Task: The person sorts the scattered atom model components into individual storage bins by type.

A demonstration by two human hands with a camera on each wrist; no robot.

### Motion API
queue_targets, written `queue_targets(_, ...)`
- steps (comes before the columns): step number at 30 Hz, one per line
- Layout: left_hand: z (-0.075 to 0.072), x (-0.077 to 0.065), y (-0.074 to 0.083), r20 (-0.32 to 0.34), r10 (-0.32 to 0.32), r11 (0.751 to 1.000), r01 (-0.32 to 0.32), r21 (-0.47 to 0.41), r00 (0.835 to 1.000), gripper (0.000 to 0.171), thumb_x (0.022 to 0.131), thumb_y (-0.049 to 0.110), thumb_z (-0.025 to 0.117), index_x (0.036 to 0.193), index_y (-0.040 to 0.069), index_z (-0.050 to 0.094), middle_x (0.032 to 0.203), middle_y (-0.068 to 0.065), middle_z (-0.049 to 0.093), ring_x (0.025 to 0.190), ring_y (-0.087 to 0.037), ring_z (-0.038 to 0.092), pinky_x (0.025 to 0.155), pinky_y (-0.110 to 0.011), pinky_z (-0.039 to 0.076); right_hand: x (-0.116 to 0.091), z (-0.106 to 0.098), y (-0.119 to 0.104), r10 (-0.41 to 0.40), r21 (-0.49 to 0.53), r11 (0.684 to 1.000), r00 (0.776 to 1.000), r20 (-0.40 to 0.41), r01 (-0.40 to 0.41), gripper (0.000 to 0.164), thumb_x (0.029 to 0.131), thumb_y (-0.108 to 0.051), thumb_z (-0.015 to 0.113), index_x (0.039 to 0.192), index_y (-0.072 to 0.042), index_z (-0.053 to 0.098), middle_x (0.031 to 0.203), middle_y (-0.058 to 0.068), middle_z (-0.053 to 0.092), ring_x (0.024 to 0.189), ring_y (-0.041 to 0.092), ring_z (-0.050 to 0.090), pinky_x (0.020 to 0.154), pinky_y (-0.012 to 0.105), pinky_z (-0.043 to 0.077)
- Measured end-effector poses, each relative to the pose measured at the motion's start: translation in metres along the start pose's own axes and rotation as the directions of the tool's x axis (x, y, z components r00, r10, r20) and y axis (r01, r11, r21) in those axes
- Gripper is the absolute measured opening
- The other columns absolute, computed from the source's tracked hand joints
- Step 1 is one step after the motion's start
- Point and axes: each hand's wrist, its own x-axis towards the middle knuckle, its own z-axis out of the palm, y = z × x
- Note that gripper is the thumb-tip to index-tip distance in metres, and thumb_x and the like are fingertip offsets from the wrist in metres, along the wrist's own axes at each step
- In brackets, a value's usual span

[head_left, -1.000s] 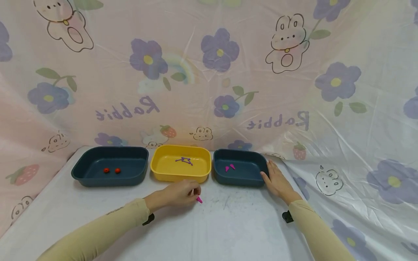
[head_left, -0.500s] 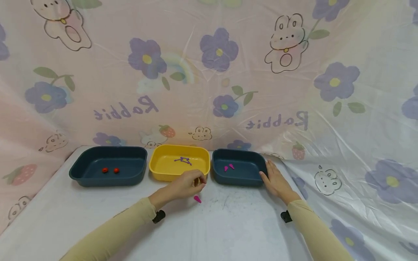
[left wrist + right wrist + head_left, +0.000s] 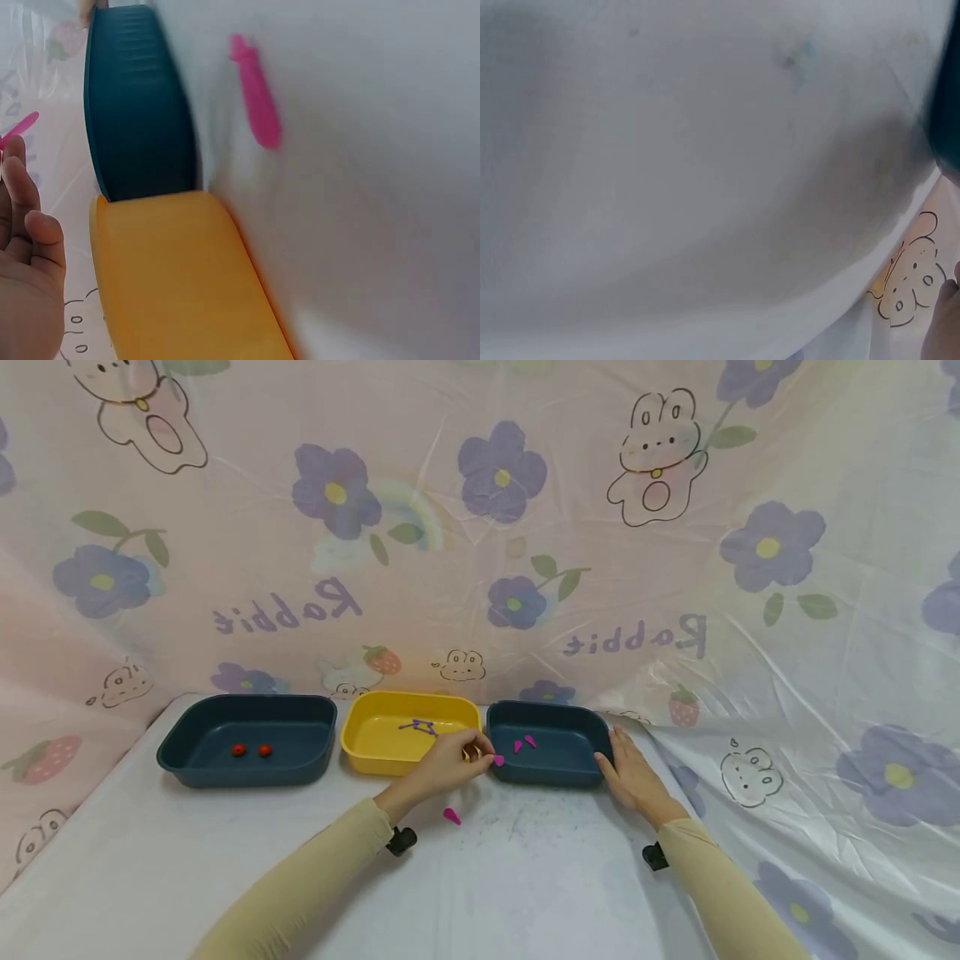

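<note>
My left hand (image 3: 448,766) pinches a small pink peg-shaped piece (image 3: 498,761) between thumb and fingertips, at the left rim of the right-hand dark blue bin (image 3: 555,774). In the left wrist view the held pink piece sticks out past the fingertips at the left edge. Two similar pink pieces (image 3: 524,744) lie inside that bin. Another pink piece (image 3: 259,101), long with a narrow collared end, lies on the white cloth below the left hand. My right hand (image 3: 637,781) rests against the bin's right end, fingers extended along the wall and thumb at the rim.
A yellow bin (image 3: 375,764) with thin purple pieces (image 3: 420,727) stands in the middle, partly behind the left hand. On the left, a larger dark blue bin (image 3: 292,775) holds two red beads (image 3: 251,750). A printed curtain (image 3: 420,568) hangs behind the bins.
The left hand has moved right and away from me, from the pink pieces on the cloth to the right-hand bin, carrying one piece. The other piece stays behind. The right hand keeps its place.
</note>
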Motion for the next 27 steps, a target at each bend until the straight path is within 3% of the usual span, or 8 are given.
queue_targets(12, 0.027, 0.042, 0.000, 0.038, -0.104, 0.991, 0.107, -0.085, 0.994, 0.007, 0.096, 0.019, 0.075, 0.099, 0.018, 0.069, 0.088, 0.001, 0.064, 0.074, -0.015, 0.057, 0.062, -0.022, 0.049, -0.001, 0.002, 0.004, 0.006, 0.003, 1.000, 1.000, -0.005, -0.006, 0.078, 0.114, -0.047, 0.030, 0.160, 0.013, 0.015, 0.169, 0.032, 0.009, 0.155, 0.051, 0.012, 0.124, 0.065, 0.016)
queue_targets(21, 0.040, 0.073, -0.001, 0.065, -0.089, 0.993, 0.094, -0.070, 0.994, 0.006, 0.096, 0.015, 0.075, 0.097, 0.014, 0.069, 0.090, 0.000, 0.068, 0.068, -0.016, 0.058, 0.059, -0.024, 0.051, 0.000, 0.002, 0.001, 0.013, 0.007, 1.000, 1.000, -0.003, -0.013, 0.077, 0.114, -0.047, 0.030, 0.161, 0.012, 0.014, 0.170, 0.031, 0.010, 0.155, 0.050, 0.013, 0.125, 0.064, 0.016)
queue_targets(27, 0.051, 0.093, -0.004, 0.088, -0.115, 0.991, 0.120, -0.054, 0.989, 0.003, 0.097, 0.014, 0.073, 0.100, 0.014, 0.071, 0.092, 0.003, 0.070, 0.072, -0.014, 0.062, 0.064, -0.024, 0.054, 0.001, 0.003, 0.002, 0.013, 0.002, 1.000, 1.000, -0.008, -0.013, 0.075, 0.114, -0.044, 0.031, 0.161, 0.012, 0.014, 0.169, 0.031, 0.011, 0.156, 0.050, 0.012, 0.125, 0.063, 0.016)
